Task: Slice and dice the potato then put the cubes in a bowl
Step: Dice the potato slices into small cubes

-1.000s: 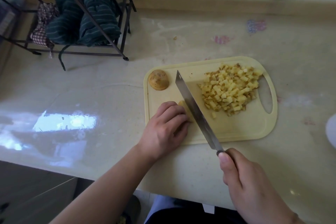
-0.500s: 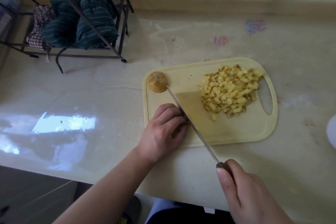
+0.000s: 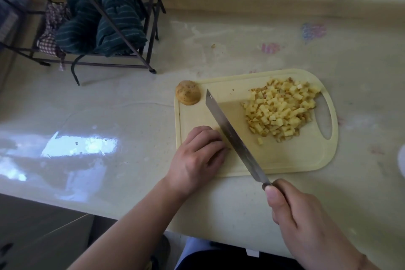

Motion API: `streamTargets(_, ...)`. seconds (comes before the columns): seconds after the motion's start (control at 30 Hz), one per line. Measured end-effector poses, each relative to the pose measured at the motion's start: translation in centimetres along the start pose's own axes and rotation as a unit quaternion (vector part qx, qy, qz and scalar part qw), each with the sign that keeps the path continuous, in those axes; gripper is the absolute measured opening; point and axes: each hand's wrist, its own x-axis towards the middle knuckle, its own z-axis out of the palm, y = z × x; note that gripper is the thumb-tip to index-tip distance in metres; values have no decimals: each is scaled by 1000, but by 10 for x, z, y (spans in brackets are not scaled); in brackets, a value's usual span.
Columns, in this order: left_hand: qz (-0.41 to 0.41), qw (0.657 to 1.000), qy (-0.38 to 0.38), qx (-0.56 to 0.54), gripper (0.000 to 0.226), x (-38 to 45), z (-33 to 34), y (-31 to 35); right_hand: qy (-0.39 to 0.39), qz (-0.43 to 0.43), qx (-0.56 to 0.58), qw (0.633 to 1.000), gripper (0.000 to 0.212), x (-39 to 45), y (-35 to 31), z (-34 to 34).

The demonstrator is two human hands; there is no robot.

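Note:
A pale yellow cutting board (image 3: pixel 285 160) lies on the counter. A heap of diced potato cubes (image 3: pixel 282 109) covers its right half. An uncut potato end (image 3: pixel 188 92) sits at the board's far left corner. My left hand (image 3: pixel 197 158) curls over a small potato piece at the board's near left; the piece is almost wholly hidden under the fingers. My right hand (image 3: pixel 306 223) grips the handle of a knife (image 3: pixel 232 136), whose blade runs diagonally beside my left fingertips.
A black wire rack (image 3: pixel 122 35) with dark striped cloths (image 3: pixel 98 26) stands at the back left. A white rim (image 3: pixel 402 160), perhaps a bowl, shows at the right frame edge. The glossy counter's front edge runs just below the board.
The knife came down edge-on half a second ago and now shows its flat side again, tilted beside my left fingers. My left hand has stayed in place.

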Motion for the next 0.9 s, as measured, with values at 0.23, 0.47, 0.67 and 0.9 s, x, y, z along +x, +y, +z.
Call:
streamTargets(0.23, -3, 1000, 2, -8, 13, -2, 0, -1, -18, -12, 3, 1000, 52, -2, -1, 3)
streamTargets(0.47, 4, 1000, -6, -7, 4, -2, -1, -2, -46, 10, -7, 999, 56, -5, -3, 4)
streamTargets(0.67, 8, 1000, -1, -11, 5, -2, 0, -3, -39, -29, -17, 999, 42, 12, -6, 14)
streamTargets(0.9, 17, 1000, -1, -9, 9, -5, 1, -3, -8, -24, 4, 1000, 52, -1, 8, 6)
